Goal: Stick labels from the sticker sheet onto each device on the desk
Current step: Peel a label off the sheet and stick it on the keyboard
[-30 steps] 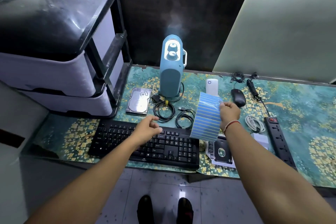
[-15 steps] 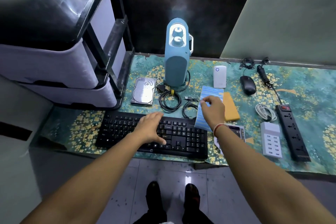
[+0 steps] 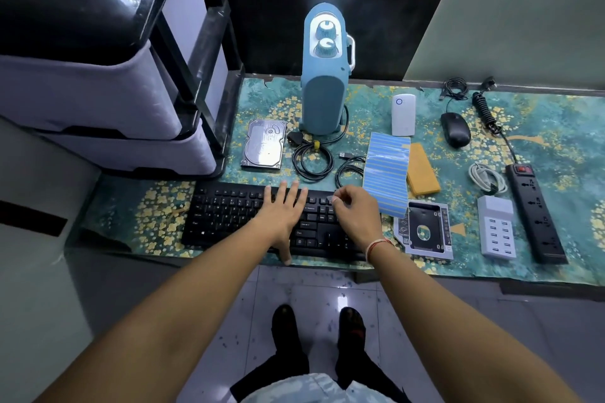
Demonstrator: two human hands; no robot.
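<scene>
The blue striped sticker sheet (image 3: 386,173) lies flat on the desk, right of the black keyboard (image 3: 229,213). My left hand (image 3: 281,209) rests palm down on the keyboard's middle, fingers spread. My right hand (image 3: 357,213) is over the keyboard's right end, thumb and forefinger pinched at its top edge on what looks like a small pale label (image 3: 330,199). Other devices on the desk: a hard drive (image 3: 263,149), a tall blue appliance (image 3: 324,91), a white box (image 3: 403,114), a mouse (image 3: 455,129), a USB charger (image 3: 496,229), a power strip (image 3: 533,213).
A grey drawer unit (image 3: 98,75) stands on the desk's left end. Coiled black cables (image 3: 312,160) lie behind the keyboard, a white cable (image 3: 486,177) by the power strip. An orange pad (image 3: 422,173) and a drive caddy box (image 3: 424,231) lie beside the sheet.
My right hand laid the sticker sheet on the desk and moved left to the keyboard's top edge, fingers pinched. My left hand flattened onto the keys.
</scene>
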